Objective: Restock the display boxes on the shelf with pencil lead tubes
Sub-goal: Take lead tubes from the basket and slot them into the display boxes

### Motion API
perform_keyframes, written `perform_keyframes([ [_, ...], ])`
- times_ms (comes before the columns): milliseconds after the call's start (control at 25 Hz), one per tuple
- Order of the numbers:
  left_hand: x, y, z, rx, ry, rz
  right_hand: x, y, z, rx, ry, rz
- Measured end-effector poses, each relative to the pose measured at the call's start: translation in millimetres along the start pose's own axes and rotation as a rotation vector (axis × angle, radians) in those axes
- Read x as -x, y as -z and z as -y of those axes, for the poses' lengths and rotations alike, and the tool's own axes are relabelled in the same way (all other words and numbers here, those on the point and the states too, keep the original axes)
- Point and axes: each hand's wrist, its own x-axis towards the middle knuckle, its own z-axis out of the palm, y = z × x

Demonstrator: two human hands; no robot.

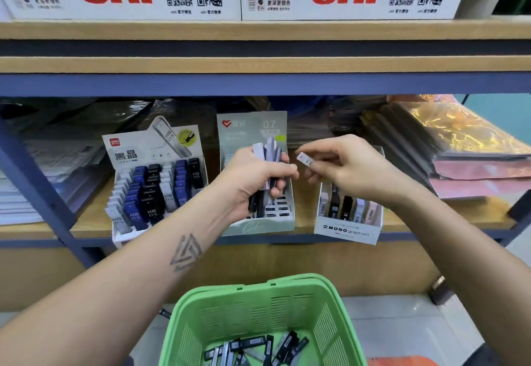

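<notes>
Left hand (258, 177) gripping tubes (268, 150), lower ends hidden

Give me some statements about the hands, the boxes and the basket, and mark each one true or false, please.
1. The left hand holds several tubes. True.
2. The right hand is empty. False: it pinches one white tube.
3. The basket is empty. False: loose tubes lie in it.
4. Three display boxes stand on the shelf. True.
5. The MONO box stands at the far left. False: it is the rightmost.
</notes>
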Motion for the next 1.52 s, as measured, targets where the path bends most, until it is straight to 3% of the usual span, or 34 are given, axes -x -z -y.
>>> perform_keyframes([
  [120, -8, -19, 9, 0.016, 0.038, 0.038, 21, 18, -16, -0.185, -0.143, -0.123],
  [280, -15, -34, 19, 0.014, 0.060, 0.057, 40, 30, -40, -0.235, -0.256, -0.296],
  [560, -18, -46, 26, 0.012, 0.078, 0.056, 44, 23, -59, -0.298, -0.277, -0.264],
  [720, -17, -37, 25, 0.007, 0.075, 0.046, 35, 14, -60, -0.154, -0.274, -0.275],
  [880, -15, -28, 22, 0.009, 0.062, 0.042, 30, -2, -54, 0.183, -0.172, -0.225],
  [1320, -10, -23, 24, 0.008, 0.069, 0.053, 30, -42, -57, 0.462, -0.158, -0.242],
  [1520, -10, -25, 26, 0.014, 0.080, 0.083, 31, -55, -70, 0.583, -0.142, -0.164],
])
